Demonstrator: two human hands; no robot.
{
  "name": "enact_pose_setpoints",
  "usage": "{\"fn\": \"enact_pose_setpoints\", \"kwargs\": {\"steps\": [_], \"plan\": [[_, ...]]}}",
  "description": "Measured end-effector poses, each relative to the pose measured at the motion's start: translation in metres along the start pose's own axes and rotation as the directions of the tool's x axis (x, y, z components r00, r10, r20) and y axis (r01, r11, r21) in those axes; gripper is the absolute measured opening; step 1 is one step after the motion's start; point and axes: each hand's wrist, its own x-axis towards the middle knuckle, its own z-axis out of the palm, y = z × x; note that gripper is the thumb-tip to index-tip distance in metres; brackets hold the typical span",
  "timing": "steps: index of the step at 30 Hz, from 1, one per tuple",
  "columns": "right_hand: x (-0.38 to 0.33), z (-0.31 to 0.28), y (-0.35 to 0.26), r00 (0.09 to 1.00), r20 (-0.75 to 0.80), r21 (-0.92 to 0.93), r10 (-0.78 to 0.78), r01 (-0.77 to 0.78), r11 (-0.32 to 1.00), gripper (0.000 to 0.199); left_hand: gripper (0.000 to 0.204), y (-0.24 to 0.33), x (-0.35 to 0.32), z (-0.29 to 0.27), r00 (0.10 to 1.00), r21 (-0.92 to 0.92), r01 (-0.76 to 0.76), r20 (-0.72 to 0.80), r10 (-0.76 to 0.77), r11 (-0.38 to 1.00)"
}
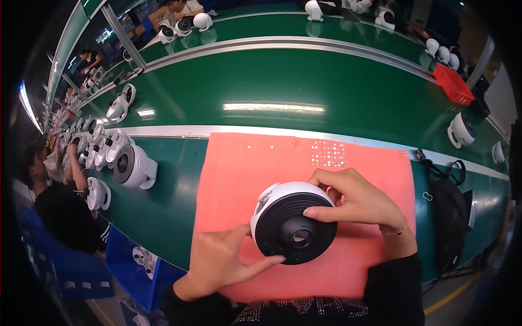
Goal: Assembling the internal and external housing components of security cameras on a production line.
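Between my hands is a round white security camera (272, 228) with a black ridged front and a lens set below its middle. My left hand (220, 261) grips its lower left side, thumb laid on the black face near the bottom rim. At the upper right, my right hand (356, 201) holds it with the thumb on the black front and the fingers curled behind the white shell. Beneath lies a pink cloth (228, 179). Small screws (328, 154) stand in neat rows near the cloth's far edge, with a few loose ones to their left.
Several white camera housings stand on the green bench at left, beside a finished-looking camera (136, 167). A red bin (453, 84) and another camera (461, 130) are at far right. A black bag (450, 217) lies right of the cloth. A co-worker (62, 201) sits at left, above blue crates (128, 266).
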Motion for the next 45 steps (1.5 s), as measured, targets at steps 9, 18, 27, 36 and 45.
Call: {"fn": "enact_pose_setpoints", "kwargs": {"steps": [9,18,27,36,45], "plan": [[0.011,0.012,0.015,0.981,-0.171,-0.340,-0.087,0.024,0.940,0.036,0.045,-0.026,0.016,0.011,0.979,0.012,0.136,0.154,-0.136,0.991],[0.012,0.010,0.015,0.978,-0.194,-0.520,-0.079,-0.035,0.853,0.041,0.052,-0.033,0.029,0.009,0.948,0.013,0.169,0.272,-0.166,0.986],[0.004,0.012,0.010,0.984,-0.172,-0.614,-0.051,-0.067,0.787,0.036,0.054,-0.037,0.037,0.006,0.916,-0.020,0.198,0.360,-0.177,0.980],[-0.008,0.025,-0.008,0.841,0.167,-0.564,-0.514,0.509,0.650,0.036,0.048,-0.035,0.036,0.005,0.949,0.062,0.081,0.302,-0.096,0.995],[-0.007,0.021,-0.008,0.859,0.153,-0.438,-0.488,0.502,0.746,0.033,0.053,-0.036,0.039,0.003,0.919,-0.002,0.151,0.368,-0.140,0.989]]}}
